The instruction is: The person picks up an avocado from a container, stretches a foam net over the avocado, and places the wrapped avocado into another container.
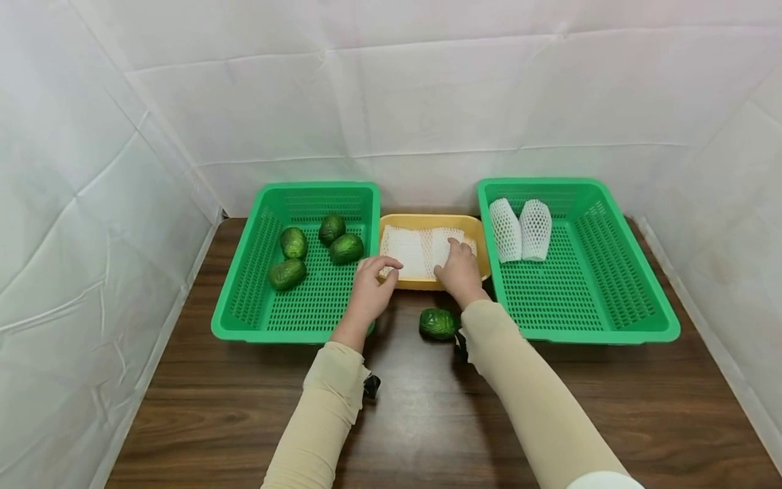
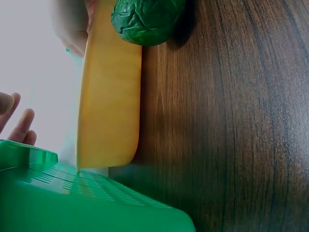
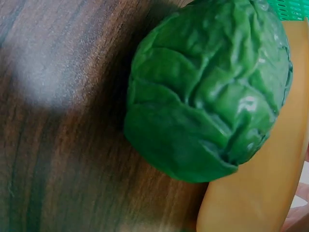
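Observation:
White foam net sleeves (image 1: 406,252) lie in a shallow yellow tray (image 1: 400,284). My right hand (image 1: 462,273) reaches over the tray's right part, thumb and fingers spread apart at the sleeves. Over the tray's front left corner is my left hand (image 1: 373,288), fingers loosely bent and nothing held. A wrinkled, shiny green avocado (image 1: 437,324) rests on the table in front of the tray, beside the right wrist. It fills much of the right wrist view, where the avocado (image 3: 207,92) partly covers the tray's side (image 3: 256,193).
Left of the tray, a green basket (image 1: 244,334) holds several avocados (image 1: 346,249). Another green basket (image 1: 586,334) on the right contains two white net-covered pieces (image 1: 535,231). Both baskets have raised rims close to the tray. White sheeting (image 1: 427,102) hangs behind the wooden table (image 1: 201,407).

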Demonstrator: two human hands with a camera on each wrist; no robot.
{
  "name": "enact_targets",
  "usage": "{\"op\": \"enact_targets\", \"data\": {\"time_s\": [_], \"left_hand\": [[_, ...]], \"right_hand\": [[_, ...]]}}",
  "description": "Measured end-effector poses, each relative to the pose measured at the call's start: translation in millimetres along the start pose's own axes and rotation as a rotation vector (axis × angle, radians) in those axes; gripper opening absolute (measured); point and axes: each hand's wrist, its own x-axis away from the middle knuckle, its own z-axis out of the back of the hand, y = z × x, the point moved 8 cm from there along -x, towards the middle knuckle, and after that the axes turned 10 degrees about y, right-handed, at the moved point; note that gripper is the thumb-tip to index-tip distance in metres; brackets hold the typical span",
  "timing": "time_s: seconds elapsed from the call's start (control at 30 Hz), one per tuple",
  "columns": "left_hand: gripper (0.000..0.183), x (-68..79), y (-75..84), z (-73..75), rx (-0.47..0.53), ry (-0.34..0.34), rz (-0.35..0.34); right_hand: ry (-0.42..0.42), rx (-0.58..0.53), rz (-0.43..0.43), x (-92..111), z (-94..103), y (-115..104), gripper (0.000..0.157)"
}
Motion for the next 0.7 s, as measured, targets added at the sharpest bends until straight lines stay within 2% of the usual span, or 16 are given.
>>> {"op": "enact_targets", "data": {"time_s": [0.27, 0.4, 0.47, 0.53, 0.63, 0.7], "left_hand": [[0.016, -0.8, -1.4, -0.6, -0.013, 0.008, -0.002], [0.019, -1.1, -3.3, -1.7, -0.007, -0.004, 0.017], [0.024, -1.7, -4.0, -1.1, 0.016, -0.002, 0.022], [0.033, -3.3, -4.3, 0.9, 0.074, 0.019, 0.019], [0.049, -6.3, -3.3, 6.0, 0.23, 0.066, 0.009], [0.057, -8.1, -3.9, 8.7, 0.34, 0.091, 0.023]], "right_hand": [[0.111, -0.135, -0.02, -0.8, 12.0, 0.3, 0.052], [0.207, -0.281, -0.027, 1.5, 29.1, -10.2, 0.046], [0.238, -0.433, -0.037, 3.3, 37.2, -18.8, 0.045], [0.221, -0.623, -0.037, 6.3, 41.1, -30.4, 0.043], [0.089, -0.931, -0.054, 14.3, 36.6, -49.4, 0.038], [-0.021, -1.079, -0.069, 22.1, 31.2, -60.1, 0.034]]}}
